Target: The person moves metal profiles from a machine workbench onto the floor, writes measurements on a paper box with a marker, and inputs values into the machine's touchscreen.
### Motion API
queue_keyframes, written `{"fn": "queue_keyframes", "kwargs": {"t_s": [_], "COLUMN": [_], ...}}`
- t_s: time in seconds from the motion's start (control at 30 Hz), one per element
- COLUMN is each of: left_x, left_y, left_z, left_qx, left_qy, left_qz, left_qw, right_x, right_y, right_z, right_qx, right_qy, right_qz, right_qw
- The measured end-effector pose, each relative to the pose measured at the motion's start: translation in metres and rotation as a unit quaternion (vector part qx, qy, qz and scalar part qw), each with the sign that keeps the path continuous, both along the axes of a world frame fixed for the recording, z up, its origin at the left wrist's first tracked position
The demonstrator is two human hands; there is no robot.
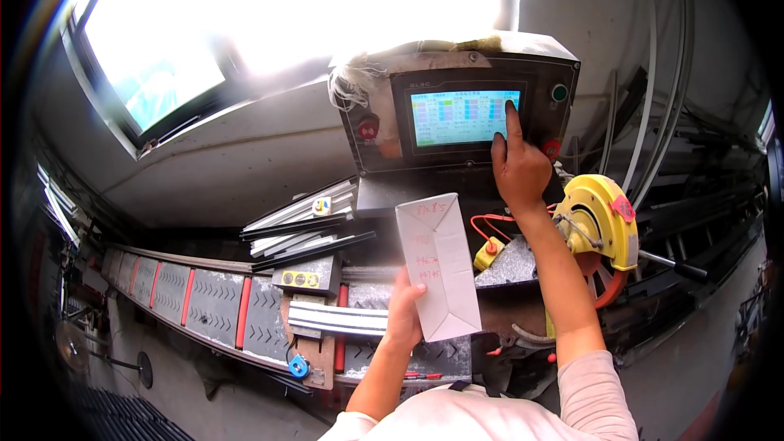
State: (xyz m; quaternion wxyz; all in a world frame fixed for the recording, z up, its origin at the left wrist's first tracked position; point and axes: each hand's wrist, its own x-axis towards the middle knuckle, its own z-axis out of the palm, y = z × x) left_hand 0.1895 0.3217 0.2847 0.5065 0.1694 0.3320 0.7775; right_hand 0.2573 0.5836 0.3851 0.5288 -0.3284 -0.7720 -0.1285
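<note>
My left hand (404, 308) grips a white cardboard box (445, 265) by its lower left edge, thumb on the face with red handwriting. The box is held upright, with creased folds at both ends. My right hand (523, 162) reaches up to a lit touchscreen (461, 120) and holds nothing. Its index finger is stretched out at the screen's upper right; whether the tip touches the glass I cannot tell. The screen is set in a dark control panel (380, 94) with a red button (368, 128) on the left and a green one (559, 93) on the right.
A saw with a yellow guard (599, 216) stands right of my forearm. On the left runs a long bench (214, 302) with black mats and red strips. White and black profiles (302, 224) lie behind it; another white profile (339, 318) lies across its clamp. A bright window is behind.
</note>
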Motion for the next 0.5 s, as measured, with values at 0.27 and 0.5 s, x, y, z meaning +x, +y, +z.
{"fn": "queue_keyframes", "kwargs": {"t_s": [0.27,0.5], "left_x": [0.002,0.003], "left_y": [0.0,0.003], "left_z": [0.005,0.001], "left_qx": [-0.004,-0.01], "left_qy": [-0.001,-0.006], "left_qz": [0.005,0.009], "left_qw": [1.0,1.0], "right_x": [0.007,-0.03], "right_y": [-0.003,-0.021], "right_z": [0.002,0.001], "right_qx": [0.148,0.108], "right_qy": [-0.009,-0.043], "right_qz": [0.178,0.214], "right_qw": [0.973,0.97]}}
